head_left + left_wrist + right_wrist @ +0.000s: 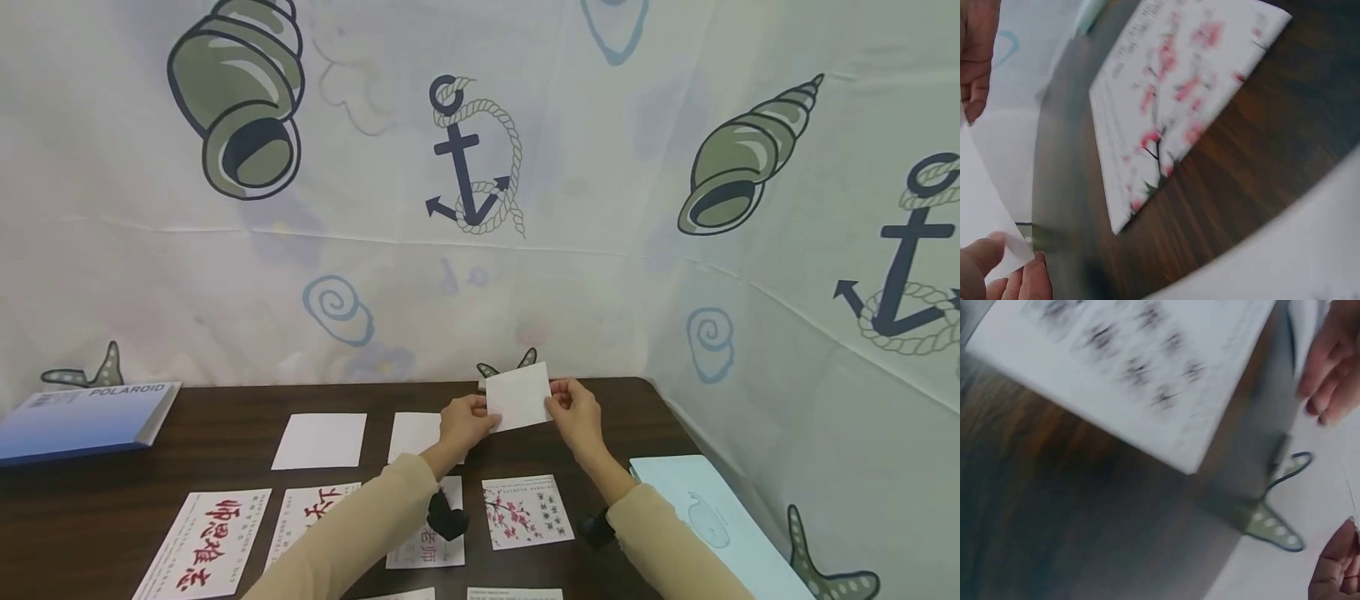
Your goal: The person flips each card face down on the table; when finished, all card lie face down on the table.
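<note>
- the small white card (519, 397) pinched between the left hand (467, 421) and the right hand (576, 414) is seen as thin matt paper, plain and smooth on the side shown.
- the table (225, 400) is finished in dark wood grain with a faint sheen.
- the blossom card (527, 511) is printed on smooth white paper, pink and black ink laid flat.
- the backdrop (480, 208) is made of thin, creased cloth, matt, printed with shells and anchors.
- the blue folder (78, 419) is covered in smooth, slightly glossy card.
- the sleeves (360, 533) are shown in soft beige knit cloth.
</note>
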Motion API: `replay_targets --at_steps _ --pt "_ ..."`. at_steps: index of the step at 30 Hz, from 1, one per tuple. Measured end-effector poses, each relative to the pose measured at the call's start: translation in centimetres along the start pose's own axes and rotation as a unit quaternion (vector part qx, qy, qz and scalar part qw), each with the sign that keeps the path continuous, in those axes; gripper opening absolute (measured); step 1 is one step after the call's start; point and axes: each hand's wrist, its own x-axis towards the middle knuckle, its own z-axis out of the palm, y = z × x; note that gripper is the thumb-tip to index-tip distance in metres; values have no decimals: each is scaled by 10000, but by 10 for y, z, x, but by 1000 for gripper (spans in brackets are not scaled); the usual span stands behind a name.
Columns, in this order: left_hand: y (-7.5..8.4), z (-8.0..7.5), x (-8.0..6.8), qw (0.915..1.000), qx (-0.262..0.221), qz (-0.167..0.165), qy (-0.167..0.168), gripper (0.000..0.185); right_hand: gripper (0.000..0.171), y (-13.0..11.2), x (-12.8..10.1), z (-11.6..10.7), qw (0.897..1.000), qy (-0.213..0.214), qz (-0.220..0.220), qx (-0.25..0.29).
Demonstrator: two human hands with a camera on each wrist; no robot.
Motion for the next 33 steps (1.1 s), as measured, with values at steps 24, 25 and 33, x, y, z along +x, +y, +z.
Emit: replay_targets --at_steps 24,25,33 --pt "5 1 -15 9556 2794 833 -425 22 21 44 -3 10 9705 -1453 914 -1693" --pt "6 2 -15 9549 2827 809 -415 23 21 44 -3 10 9702 -1463 916 -1702" --pt "3 3 -16 9550 2819 892 -234 22 22 44 -3 10 9695 -1460 951 -1724"
